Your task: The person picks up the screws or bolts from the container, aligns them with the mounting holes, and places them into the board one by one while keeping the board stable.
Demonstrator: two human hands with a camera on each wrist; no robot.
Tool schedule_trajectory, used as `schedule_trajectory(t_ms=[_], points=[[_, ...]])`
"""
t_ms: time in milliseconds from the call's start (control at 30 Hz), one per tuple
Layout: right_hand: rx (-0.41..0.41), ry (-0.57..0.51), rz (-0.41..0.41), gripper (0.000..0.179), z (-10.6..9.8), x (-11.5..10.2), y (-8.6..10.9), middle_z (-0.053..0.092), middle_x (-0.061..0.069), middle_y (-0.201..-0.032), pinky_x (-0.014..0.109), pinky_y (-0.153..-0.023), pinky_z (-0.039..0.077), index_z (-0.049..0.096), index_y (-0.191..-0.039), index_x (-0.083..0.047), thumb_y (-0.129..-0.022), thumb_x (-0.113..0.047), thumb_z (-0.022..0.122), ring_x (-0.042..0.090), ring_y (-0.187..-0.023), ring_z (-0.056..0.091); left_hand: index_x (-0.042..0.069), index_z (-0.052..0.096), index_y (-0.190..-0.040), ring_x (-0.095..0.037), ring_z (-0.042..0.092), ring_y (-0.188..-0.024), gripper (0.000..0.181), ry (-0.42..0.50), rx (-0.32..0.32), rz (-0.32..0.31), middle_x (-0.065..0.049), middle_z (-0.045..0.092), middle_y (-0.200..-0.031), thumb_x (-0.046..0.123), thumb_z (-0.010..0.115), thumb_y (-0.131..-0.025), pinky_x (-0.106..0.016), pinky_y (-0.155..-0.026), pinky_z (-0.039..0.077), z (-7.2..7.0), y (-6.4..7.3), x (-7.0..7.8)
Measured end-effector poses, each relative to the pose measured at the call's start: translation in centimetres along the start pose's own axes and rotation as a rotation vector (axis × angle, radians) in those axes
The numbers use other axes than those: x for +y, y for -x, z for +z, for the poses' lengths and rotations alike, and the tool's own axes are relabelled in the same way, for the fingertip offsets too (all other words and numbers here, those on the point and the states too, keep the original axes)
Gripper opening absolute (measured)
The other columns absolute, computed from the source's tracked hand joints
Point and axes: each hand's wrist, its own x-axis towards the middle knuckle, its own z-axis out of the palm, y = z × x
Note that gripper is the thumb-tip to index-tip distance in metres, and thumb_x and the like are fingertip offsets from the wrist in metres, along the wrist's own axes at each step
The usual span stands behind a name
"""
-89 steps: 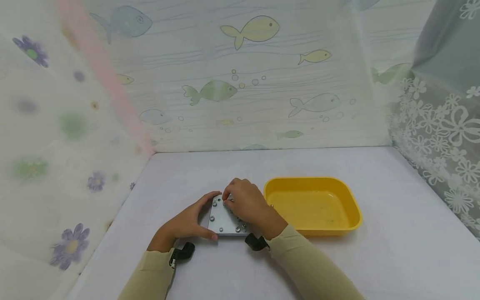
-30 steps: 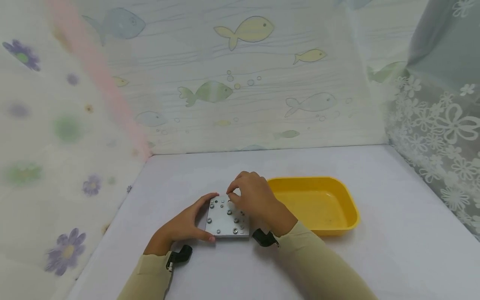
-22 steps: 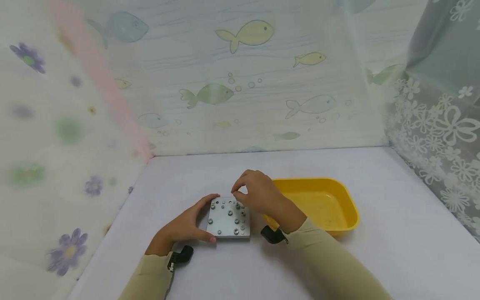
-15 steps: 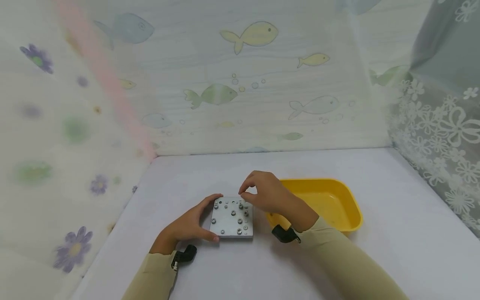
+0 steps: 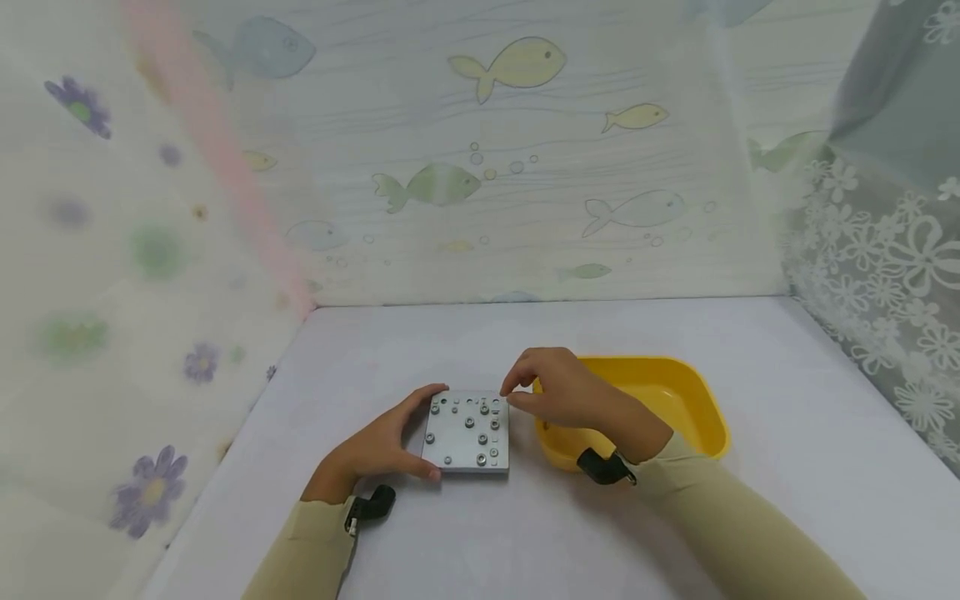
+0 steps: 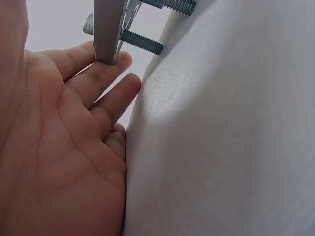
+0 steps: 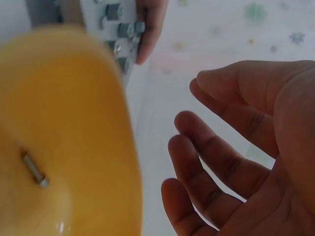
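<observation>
In the head view my left hand (image 5: 371,446) grips the left side of a square silver metal plate (image 5: 453,443), thumb at its near corner and fingers at the far one. Several socket-head bolts (image 5: 469,422) stand in the plate. Threaded bolt shanks (image 6: 141,42) poke out beneath it in the left wrist view, with my fingertips at its edge. My right hand (image 5: 566,392) hovers between the plate's far right corner and the yellow tray (image 5: 712,412). Its thumb and index finger come close together, nothing visible between them; the other fingers are loosely bent.
One loose bolt (image 7: 35,169) lies inside the tray in the right wrist view. A white cloth covers the table (image 5: 465,542). Fish-patterned sheeting (image 5: 517,250) closes off the back, with flowered sheets at both sides.
My right hand has moved right, from over the plate's far part to beside its corner, uncovering bolts it hid earlier. My left hand keeps its grip on the plate.
</observation>
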Motion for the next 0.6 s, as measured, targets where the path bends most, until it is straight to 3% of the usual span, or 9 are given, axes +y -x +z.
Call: schedule_trajectory(t_ms=[233,600], points=[[-0.084,-0.017,0.001,0.012,-1.1,1.7,0.9,0.07,-0.014,-0.096,0.034,-0.085,0.056,0.079,-0.097,-0.027,-0.096,-0.018,0.071,0.008,-0.09,0.064,0.034,0.029,-0.162,-0.018,0.017,-0.16,0.128,-0.001,0.003,0.027,0.013,0.03,-0.167,0.046,0.101,-0.057,-0.058,-0.128,0.014,0.0,0.0,0.1],[-0.154,0.028,-0.002,0.008,-2.7,3.7,1.5,0.07,-0.016,-0.092,0.033,-0.085,0.053,0.078,-0.098,-0.024,-0.095,-0.022,0.071,0.008,-0.085,0.065,0.037,0.028,-0.162,-0.018,0.016,-0.16,0.128,0.007,0.001,0.008,0.014,0.028,-0.167,0.046,0.101,-0.057,-0.058,-0.128,0.013,0.1,0.0,0.0]])
